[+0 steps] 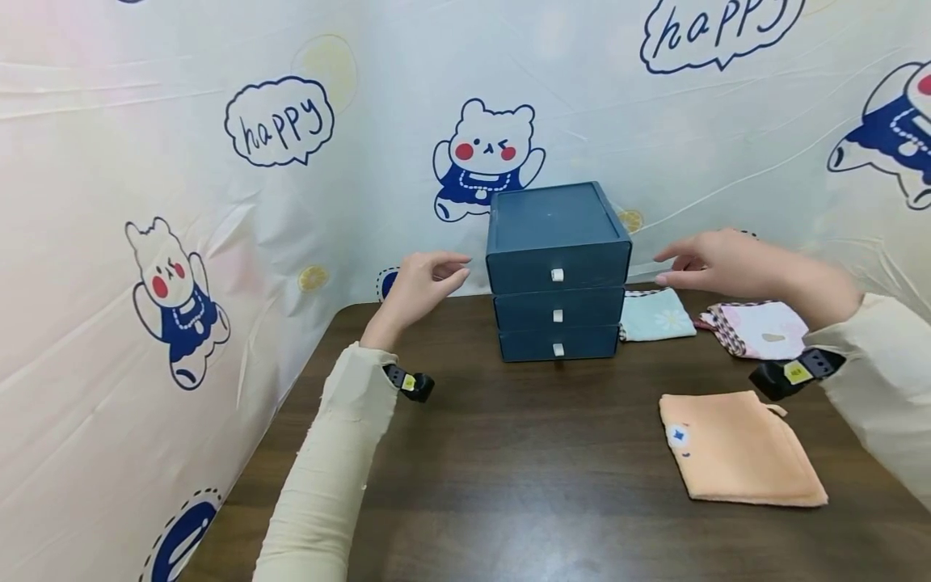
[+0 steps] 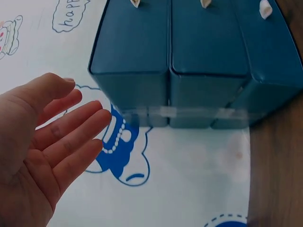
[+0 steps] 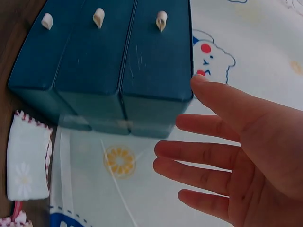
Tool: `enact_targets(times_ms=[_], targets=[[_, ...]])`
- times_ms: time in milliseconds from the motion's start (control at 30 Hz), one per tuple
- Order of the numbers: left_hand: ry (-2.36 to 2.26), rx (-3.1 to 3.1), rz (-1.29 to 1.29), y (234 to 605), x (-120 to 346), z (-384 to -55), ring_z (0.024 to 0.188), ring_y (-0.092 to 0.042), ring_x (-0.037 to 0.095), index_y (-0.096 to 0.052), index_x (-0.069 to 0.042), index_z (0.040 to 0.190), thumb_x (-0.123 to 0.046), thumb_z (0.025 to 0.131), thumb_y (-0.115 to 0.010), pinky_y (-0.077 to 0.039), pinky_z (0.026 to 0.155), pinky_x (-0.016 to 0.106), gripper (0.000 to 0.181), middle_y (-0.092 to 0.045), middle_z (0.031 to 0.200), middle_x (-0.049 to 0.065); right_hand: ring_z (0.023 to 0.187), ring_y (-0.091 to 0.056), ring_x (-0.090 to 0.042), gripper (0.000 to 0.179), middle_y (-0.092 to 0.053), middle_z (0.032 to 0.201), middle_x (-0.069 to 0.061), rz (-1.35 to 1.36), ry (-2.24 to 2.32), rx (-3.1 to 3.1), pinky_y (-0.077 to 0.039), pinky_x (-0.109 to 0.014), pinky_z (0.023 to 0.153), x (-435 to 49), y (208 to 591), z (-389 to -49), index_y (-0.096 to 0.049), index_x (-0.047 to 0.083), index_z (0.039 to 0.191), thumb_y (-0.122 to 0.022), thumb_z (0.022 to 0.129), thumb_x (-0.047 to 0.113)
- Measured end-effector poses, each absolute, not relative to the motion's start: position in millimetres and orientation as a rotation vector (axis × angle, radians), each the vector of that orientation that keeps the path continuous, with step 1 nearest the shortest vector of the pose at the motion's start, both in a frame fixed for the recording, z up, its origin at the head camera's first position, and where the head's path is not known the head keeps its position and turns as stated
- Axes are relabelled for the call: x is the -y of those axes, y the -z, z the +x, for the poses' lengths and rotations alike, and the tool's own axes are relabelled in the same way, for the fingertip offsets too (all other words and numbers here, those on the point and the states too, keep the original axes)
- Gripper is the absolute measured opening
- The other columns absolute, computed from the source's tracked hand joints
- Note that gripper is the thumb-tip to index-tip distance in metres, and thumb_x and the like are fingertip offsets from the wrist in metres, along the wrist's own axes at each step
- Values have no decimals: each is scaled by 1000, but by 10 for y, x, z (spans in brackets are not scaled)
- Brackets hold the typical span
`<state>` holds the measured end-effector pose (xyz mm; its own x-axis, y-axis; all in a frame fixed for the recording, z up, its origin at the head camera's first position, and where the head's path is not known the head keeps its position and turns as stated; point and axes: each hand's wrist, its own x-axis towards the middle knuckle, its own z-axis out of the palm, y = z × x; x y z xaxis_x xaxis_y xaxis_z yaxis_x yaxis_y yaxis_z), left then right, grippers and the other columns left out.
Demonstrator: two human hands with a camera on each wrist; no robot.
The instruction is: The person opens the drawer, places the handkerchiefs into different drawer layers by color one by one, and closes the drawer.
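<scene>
Left hand, fingers relaxed and empty, hovers left of the blue three-drawer cabinet, far on the table; right hand, likewise loose, hovers right. Apparently a two-handed reach; gripping would call for closing inward.

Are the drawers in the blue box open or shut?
Shut. On the blue box, the three drawer fronts line up, with thin gaps between them and none sticking out.

There's "happy" in a cloud bubble on the backdrop, up left of the drawer box, and another "happy" bubble, up right of it! Yellow wrist labels either side of the box, too small to read.
</scene>
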<state>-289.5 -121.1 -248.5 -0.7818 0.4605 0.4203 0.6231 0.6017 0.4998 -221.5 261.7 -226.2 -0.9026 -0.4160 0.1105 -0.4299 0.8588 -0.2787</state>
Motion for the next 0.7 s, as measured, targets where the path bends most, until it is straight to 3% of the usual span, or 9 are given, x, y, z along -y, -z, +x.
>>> enact_targets(times_ms=[700], targets=[[965, 2653, -870, 2315, 1002, -3057, 85, -63, 16, -65, -6, 113, -13, 89, -60, -51, 78, 26, 25, -67, 101, 8, 85, -61, -23, 41, -65, 99, -12, 870, -592, 2975, -52, -40, 74, -2059, 2372, -2379, -57, 1, 120, -57, 91, 29]])
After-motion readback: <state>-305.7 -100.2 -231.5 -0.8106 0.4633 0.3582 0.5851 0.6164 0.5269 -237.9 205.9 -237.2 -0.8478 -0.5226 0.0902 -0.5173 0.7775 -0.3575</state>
